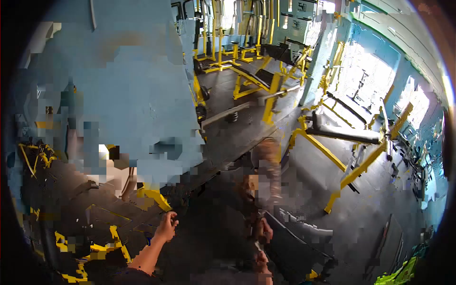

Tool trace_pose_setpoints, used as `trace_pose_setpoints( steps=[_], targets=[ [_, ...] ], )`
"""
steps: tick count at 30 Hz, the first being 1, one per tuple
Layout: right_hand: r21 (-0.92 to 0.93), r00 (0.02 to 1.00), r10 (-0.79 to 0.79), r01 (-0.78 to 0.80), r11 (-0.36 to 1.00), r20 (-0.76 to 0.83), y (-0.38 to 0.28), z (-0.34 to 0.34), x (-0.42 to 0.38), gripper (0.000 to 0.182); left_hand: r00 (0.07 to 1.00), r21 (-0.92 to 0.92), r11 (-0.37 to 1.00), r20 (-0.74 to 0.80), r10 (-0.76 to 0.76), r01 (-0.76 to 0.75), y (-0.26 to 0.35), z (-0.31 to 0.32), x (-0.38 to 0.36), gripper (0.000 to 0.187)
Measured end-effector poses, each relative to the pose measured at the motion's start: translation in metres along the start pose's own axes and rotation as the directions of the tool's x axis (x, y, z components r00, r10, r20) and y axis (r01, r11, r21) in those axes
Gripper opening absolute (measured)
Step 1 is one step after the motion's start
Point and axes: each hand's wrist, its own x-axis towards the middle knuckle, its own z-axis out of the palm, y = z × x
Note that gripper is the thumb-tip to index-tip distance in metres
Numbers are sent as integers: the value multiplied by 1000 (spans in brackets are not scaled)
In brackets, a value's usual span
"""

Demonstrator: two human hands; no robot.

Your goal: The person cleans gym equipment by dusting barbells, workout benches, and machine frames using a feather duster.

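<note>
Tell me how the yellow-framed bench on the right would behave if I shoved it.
The bench would likely move stiffly, as its yellow frame looks like straight, rigid bars. Those thick bars suggest it is fairly heavy. Its legs angle outward, so a low push would probably scrape it along the floor rather than tip it.

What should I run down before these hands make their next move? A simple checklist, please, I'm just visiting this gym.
1. Left hand in view: ok, low in the picture, fingers curled.
2. Left hand apart from the padded bench: ok, the bench is well off to the right.
3. Right hand clearly seen: not ok, it is smeared and blocky.
4. Right hand's grip: cannot tell whether it holds anything.
5. Padded bench upright: ok, it stands on its yellow frame.
6. Black floor near the hands safe to step on: cannot tell, that area is dark and blurred.
</note>
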Motion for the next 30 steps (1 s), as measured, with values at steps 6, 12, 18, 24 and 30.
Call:
trace_pose_setpoints(
  steps=[6,12,18,24,30],
  targets=[
    [-78,940,-158,190,979,304,-22,-17,3,19,975,-25,978,-92,204,-207,57,17,47,54],
    [-200,944,-201,151,968,-260,-17,-75,86,24,906,-66,912,108,410,-405,112,29,105,60],
    [-456,942,-280,168,874,-188,-94,-134,174,20,833,-159,905,355,425,-394,177,51,161,65],
    [-462,955,-142,6,887,-260,-97,-168,257,19,775,-178,896,453,441,-406,257,76,225,67],
    [-378,837,-278,93,921,-472,-108,-205,364,20,805,-141,898,402,436,-416,308,107,259,60]
  ],
)
